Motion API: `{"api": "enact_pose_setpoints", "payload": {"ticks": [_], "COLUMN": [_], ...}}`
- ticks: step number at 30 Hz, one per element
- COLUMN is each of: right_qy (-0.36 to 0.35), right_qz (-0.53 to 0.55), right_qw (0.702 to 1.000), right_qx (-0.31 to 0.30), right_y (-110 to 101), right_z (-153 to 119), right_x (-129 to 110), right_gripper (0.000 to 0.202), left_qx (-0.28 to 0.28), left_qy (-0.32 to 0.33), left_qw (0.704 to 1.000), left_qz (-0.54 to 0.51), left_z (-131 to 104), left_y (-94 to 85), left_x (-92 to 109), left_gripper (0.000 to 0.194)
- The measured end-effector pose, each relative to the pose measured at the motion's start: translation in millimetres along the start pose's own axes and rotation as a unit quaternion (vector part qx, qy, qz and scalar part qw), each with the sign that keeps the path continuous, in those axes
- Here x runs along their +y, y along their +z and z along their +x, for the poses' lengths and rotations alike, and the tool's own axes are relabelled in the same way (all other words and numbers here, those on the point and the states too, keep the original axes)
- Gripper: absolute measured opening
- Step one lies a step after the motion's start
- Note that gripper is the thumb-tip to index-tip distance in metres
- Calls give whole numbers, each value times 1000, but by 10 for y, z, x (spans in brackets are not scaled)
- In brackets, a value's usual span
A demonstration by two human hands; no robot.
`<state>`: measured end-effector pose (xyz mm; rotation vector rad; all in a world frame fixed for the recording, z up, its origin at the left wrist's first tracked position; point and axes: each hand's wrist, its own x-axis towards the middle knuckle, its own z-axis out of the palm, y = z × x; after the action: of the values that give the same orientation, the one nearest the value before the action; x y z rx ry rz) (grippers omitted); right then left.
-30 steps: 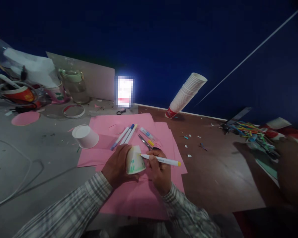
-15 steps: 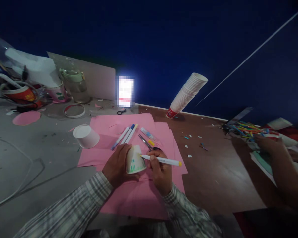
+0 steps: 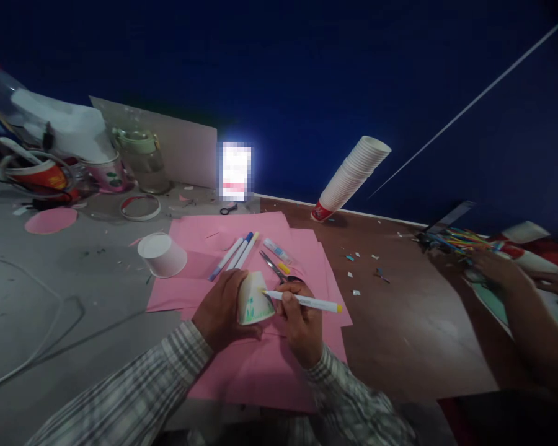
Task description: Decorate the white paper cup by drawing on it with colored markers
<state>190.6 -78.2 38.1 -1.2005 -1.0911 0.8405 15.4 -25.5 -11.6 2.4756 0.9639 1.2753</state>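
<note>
My left hand [image 3: 222, 308] is wrapped round a white paper cup [image 3: 255, 303], tilted, with green grass-like marks near its rim. A white marker with a yellow end [image 3: 314, 303] is pinched in my right hand [image 3: 301, 322], its tip at the cup's side. Under both hands lie pink paper sheets [image 3: 260, 378]. Just beyond the cup, scissors [image 3: 273, 266] and a yellow cap [image 3: 284, 268] rest beside a clear tube [image 3: 276, 251]. Several markers [image 3: 236, 253] lie on the pink sheets. Another white cup [image 3: 162, 254] stands upside down to the left.
A tall leaning stack of paper cups [image 3: 351, 176] stands at the back. Back left are a jar [image 3: 142, 161], a red cup [image 3: 39, 176] and a tape ring [image 3: 140, 208]. At right, another person's hand [image 3: 495, 269] is near colourful strips [image 3: 460, 238]. Paper scraps dot the table [image 3: 400, 334].
The other person's hand at right has shifted slightly left. My hands keep nearly the same place, with the marker tip still at the cup.
</note>
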Motion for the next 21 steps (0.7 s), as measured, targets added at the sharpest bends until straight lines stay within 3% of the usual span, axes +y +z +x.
{"api": "enact_pose_setpoints", "payload": {"ticks": [8, 14, 21], "right_qy": [-28, -29, -16], "right_qz": [-50, -70, -42], "right_qw": [998, 997, 999], "right_qx": [-8, -8, 4], "right_y": [-13, -5, -9], "right_z": [-12, 4, 15], "right_x": [48, 29, 8], "right_gripper": [34, 33, 34], "left_qx": [-32, -3, -68], "left_qy": [-35, -19, -62], "left_qw": [999, 1000, 996], "left_qz": [-13, -12, -19], "left_z": [-70, -67, -26], "left_y": [22, 39, -23], "left_x": [-42, -28, -29], "left_gripper": [117, 122, 113]}}
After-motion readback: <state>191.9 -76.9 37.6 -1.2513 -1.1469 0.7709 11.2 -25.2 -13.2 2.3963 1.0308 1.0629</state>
